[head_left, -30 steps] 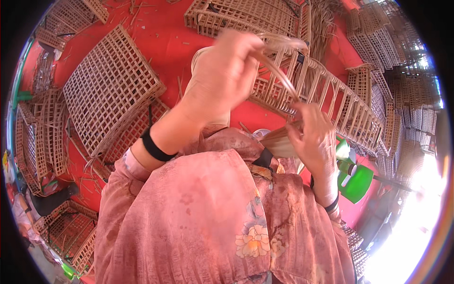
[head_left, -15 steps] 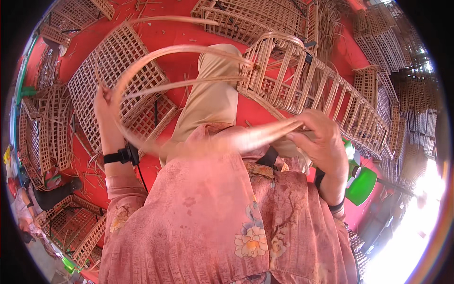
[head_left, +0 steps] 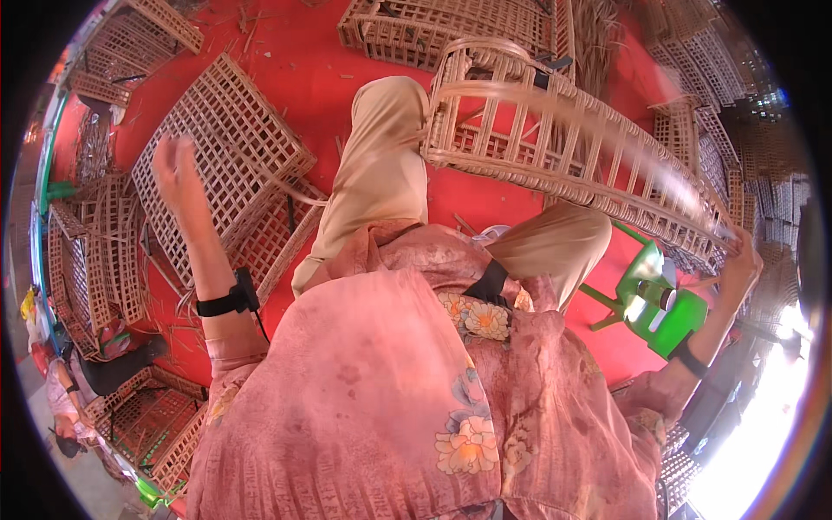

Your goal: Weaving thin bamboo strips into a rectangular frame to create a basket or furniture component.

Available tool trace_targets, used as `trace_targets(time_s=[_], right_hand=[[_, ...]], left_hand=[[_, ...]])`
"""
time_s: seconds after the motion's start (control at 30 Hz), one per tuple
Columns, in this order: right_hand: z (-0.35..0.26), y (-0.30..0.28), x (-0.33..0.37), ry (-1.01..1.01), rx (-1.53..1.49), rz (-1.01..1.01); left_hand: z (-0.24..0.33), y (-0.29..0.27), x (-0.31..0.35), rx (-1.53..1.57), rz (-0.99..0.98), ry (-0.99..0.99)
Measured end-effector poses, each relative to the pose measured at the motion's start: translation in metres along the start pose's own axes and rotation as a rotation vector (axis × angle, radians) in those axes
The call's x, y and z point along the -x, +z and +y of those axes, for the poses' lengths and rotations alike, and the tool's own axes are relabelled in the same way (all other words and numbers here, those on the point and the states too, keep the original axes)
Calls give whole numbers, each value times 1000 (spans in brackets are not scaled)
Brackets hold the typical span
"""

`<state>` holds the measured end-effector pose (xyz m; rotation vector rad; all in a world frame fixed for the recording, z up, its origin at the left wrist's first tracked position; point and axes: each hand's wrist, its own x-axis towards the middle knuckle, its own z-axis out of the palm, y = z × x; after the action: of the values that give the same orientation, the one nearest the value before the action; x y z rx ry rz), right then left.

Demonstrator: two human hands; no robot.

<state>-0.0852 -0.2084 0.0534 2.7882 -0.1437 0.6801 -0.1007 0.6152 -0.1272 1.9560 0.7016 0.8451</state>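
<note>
Flat lattice panels (head_left: pixel 221 152) on red floor (head_left: pixel 303 69); green plastic stool (head_left: pixel 663 303) at right.

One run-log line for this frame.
left hand: raised, strip end | right hand: gripping strip | cane strip: arcs over half-built cage | floor: red

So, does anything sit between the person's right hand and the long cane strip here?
Nothing visible does. The right hand already grips one end of the cane strip, which arcs over the curved cane frame in blur.
</note>
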Motion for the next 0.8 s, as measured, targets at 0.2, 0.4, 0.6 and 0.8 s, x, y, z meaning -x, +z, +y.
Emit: trace_targets(time_s=[0.2,0.4,0.6,0.8], right_hand=[[149,88,14,72,94,34],[192,132,37,372,39,-95],[193,172,53,335,-160,41],[175,189,44,446,-361,220]], left_hand=[[135,62,53,170,-763,596],[187,124,110,67,-921,1025],[201,143,129,-250,-746,1303],[228,142,123,-184,-1153,1140]])
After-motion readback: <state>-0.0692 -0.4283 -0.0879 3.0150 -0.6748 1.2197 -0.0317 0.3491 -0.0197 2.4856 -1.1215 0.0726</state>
